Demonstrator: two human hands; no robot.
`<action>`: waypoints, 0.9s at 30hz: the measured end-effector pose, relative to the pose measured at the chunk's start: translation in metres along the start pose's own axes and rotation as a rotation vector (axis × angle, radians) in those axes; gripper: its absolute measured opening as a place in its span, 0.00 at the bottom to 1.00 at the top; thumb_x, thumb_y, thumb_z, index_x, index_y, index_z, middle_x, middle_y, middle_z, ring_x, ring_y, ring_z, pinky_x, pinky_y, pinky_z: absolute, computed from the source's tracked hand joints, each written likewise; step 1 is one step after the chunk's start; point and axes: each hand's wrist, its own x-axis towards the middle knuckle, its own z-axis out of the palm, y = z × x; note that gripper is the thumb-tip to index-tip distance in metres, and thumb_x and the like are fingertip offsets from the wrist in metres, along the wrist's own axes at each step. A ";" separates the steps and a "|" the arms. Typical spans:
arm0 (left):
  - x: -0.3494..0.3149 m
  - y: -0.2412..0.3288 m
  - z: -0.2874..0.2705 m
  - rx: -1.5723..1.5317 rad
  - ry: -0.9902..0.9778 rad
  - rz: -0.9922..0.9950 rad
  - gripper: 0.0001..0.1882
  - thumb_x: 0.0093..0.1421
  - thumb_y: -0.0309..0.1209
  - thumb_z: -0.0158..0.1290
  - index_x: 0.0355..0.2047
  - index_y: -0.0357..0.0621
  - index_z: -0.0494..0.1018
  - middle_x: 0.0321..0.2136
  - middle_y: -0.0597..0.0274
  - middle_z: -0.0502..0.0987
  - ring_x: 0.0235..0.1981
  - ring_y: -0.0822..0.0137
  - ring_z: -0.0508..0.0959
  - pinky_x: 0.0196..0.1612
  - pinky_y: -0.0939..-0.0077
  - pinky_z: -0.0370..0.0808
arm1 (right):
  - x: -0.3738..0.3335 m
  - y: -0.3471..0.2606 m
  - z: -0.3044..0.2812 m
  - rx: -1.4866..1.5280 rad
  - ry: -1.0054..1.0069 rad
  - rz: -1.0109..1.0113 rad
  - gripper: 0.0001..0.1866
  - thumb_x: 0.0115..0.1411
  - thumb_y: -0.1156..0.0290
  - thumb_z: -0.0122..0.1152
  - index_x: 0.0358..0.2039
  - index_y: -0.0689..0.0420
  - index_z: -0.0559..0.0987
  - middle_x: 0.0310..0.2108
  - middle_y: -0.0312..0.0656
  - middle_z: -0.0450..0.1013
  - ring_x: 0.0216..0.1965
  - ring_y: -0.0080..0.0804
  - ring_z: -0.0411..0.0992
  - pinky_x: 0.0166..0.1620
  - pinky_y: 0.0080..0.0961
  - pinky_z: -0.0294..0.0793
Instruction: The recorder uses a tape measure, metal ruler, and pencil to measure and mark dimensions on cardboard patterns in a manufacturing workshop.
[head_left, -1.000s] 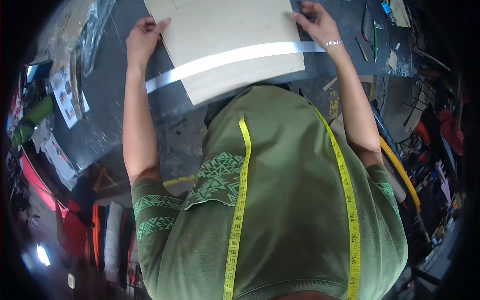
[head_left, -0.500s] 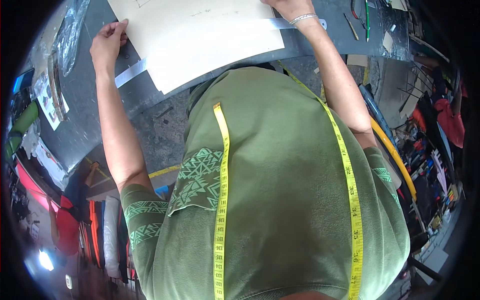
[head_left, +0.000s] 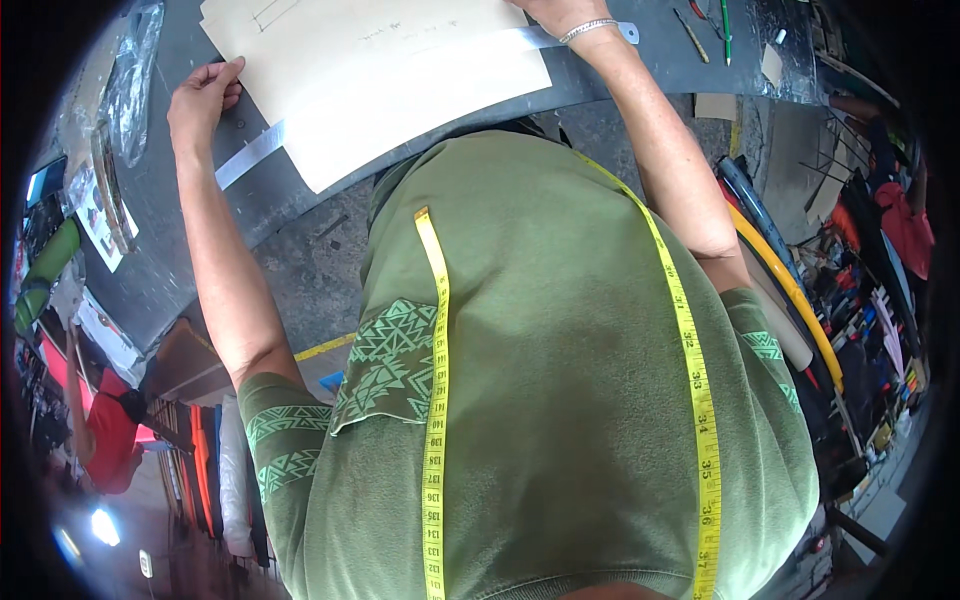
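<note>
Across the upper part of the head view, on the dark desk [head_left: 180,240]: cream sheet [head_left: 360,50], laid flat, faintly marked with drawn lines [head_left: 273,13], top cut off by the frame. Metal ruler [head_left: 250,157] set slantwise across sheet, both ends projecting past side edges, middle stretch lost in glare. Left hand [head_left: 203,98] at left sheet edge: fingers partly curled, thumb and forefinger nearly together; hold not determinable. Right hand [head_left: 568,14] over the ruler near its right end, partly out of frame; finger opening and hold not determinable. To the right: green pencil [head_left: 727,35] beside slim tan tool [head_left: 692,38]. Yellow tape measure [head_left: 435,430] down both sides of green shirt [head_left: 560,350].
</note>
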 end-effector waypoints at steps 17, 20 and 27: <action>0.001 -0.012 0.000 -0.129 -0.025 0.020 0.19 0.58 0.43 0.69 0.38 0.39 0.84 0.28 0.68 0.82 0.29 0.79 0.79 0.38 0.85 0.77 | -0.001 0.006 0.005 0.016 0.012 -0.050 0.14 0.56 0.74 0.72 0.42 0.61 0.80 0.26 0.47 0.79 0.29 0.39 0.80 0.37 0.33 0.78; 0.002 -0.014 0.000 -0.166 -0.041 0.042 0.17 0.59 0.42 0.69 0.38 0.39 0.84 0.27 0.69 0.81 0.28 0.79 0.78 0.37 0.85 0.76 | 0.001 0.005 0.001 -0.004 -0.023 -0.051 0.14 0.56 0.74 0.72 0.42 0.61 0.79 0.26 0.47 0.79 0.29 0.38 0.80 0.37 0.32 0.78; 0.001 -0.016 0.001 -0.202 -0.083 0.066 0.15 0.59 0.41 0.70 0.35 0.41 0.83 0.26 0.71 0.80 0.28 0.80 0.77 0.36 0.85 0.75 | -0.004 -0.003 -0.008 0.012 -0.049 -0.060 0.14 0.56 0.74 0.71 0.41 0.62 0.79 0.26 0.45 0.78 0.28 0.36 0.79 0.37 0.30 0.78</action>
